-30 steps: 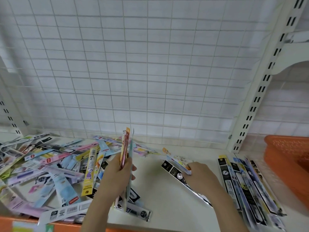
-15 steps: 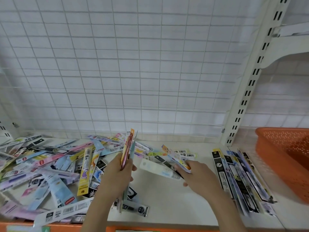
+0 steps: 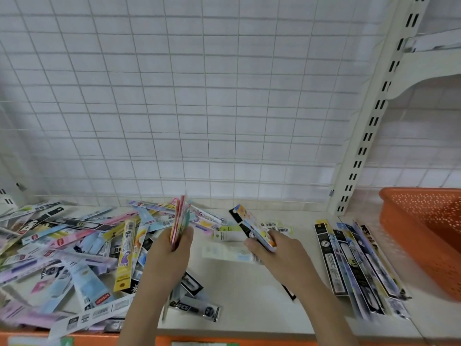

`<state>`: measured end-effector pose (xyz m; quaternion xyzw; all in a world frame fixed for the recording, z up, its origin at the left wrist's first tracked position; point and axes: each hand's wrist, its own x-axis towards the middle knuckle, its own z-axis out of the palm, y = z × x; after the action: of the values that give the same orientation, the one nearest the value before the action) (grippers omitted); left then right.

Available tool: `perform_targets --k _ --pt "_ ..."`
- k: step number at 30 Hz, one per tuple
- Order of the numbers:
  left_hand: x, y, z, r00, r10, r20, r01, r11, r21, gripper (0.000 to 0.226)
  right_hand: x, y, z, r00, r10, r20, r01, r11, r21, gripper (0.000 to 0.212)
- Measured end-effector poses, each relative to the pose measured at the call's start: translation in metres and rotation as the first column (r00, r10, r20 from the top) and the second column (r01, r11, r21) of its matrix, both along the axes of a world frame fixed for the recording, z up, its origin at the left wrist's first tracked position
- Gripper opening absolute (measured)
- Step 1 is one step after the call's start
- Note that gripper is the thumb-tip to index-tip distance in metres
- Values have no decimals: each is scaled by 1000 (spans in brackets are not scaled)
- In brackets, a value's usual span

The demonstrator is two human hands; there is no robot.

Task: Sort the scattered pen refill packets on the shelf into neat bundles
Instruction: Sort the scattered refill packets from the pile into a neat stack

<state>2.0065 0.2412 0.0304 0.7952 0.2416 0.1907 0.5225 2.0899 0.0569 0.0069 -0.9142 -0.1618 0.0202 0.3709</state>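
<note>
mid-sort: your left hand (image 3: 172, 248) grips an upright bundle of refill packets (image 3: 180, 216) at frame centre; your right hand (image 3: 277, 253) pinches a cartoon-printed packet (image 3: 252, 226), probably joining them next.

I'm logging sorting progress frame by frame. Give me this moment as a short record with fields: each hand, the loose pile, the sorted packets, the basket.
left hand: grips an upright bundle of packets
right hand: pinches a few packets, tilted up off the shelf
loose pile: scattered, overlapping, on the shelf's left part
sorted packets: laid side by side, right of the hands
orange basket: far right; contents not visible
</note>
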Motion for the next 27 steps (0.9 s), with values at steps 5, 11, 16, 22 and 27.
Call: perform_targets --k 5,11,16,22,27 --pt "5 -4 3 1000 0 18 0 1000 -7 45 -1 -5 7 999 -40 -32 43 992 120 52" --pt "20 -16 -5 999 -30 21 32 997 -66 45 -1 -25 23 993 -110 -45 117 975 187 49" --pt "32 -41 -4 997 -72 28 73 997 -39 45 5 -52 27 990 -132 -43 138 976 168 54" --pt "52 -73 -8 991 -133 20 134 988 -72 38 23 -91 23 984 -171 58 169 985 45 38" --pt "67 -109 -7 978 -208 -5 204 964 -173 22 42 -129 23 950 -289 117 290 957 6 41"
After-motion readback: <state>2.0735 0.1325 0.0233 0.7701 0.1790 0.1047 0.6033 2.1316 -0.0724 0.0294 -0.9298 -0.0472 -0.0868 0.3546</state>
